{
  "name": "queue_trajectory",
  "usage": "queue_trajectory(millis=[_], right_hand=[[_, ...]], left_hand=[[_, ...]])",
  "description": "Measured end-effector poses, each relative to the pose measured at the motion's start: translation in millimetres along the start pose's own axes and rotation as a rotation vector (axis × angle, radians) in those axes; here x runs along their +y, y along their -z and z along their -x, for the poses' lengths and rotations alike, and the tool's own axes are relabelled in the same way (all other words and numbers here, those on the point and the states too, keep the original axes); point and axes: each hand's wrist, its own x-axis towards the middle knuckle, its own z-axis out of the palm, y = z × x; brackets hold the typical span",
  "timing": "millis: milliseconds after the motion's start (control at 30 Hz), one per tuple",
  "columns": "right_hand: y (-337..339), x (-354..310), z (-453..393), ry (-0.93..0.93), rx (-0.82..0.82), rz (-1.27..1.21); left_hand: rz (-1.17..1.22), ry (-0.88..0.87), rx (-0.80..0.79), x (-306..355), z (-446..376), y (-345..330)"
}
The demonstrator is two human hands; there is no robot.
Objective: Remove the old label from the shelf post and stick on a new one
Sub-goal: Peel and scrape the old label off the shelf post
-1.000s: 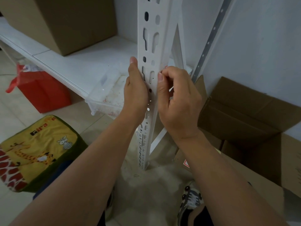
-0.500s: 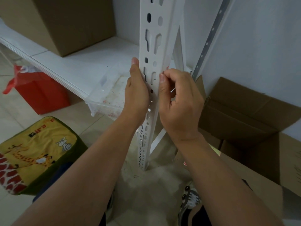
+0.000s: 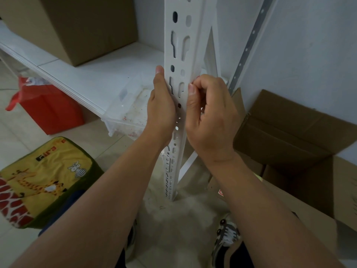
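Note:
A white slotted shelf post (image 3: 182,35) rises up the middle of the view. My left hand (image 3: 161,107) holds its left edge, thumb lying along the front and fingers hidden behind. My right hand (image 3: 209,115) is curled against the post's right side, thumb on the front corner. A sliver of red label (image 3: 197,76) shows just above the right fingers; the rest of it is hidden by the hand, so I cannot tell whether the fingers pinch it.
A white shelf board (image 3: 81,74) carries a closed cardboard box (image 3: 77,26) and a clear plastic tray (image 3: 128,111). An open cardboard box (image 3: 289,132) lies on the right. A red bag (image 3: 48,107) and a yellow giraffe cushion (image 3: 44,176) sit on the floor at left.
Both hands stay on the post at almost the same spot. The right fingers have shifted slightly against the post's right side.

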Motion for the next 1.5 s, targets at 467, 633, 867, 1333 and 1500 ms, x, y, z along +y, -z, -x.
queue_trajectory(millis=[467, 633, 867, 1333, 1500], right_hand=[[0, 1, 3, -0.079, -0.05, -0.069], [7, -2, 8, -0.229, -0.072, -0.22], [10, -6, 5, -0.236, -0.065, -0.245], [7, -4, -2, -0.213, -0.195, -0.275], [13, -9, 1, -0.267, -0.237, -0.437]], left_hand=[[0.02, -0.031, 0.015, -2, 2, 0], [-0.004, -0.042, 0.013, -1, 1, -1], [-0.017, -0.054, 0.009, -2, 1, -1], [-0.015, -0.066, 0.046, -2, 1, -1], [-0.037, -0.107, 0.024, -1, 4, 1]])
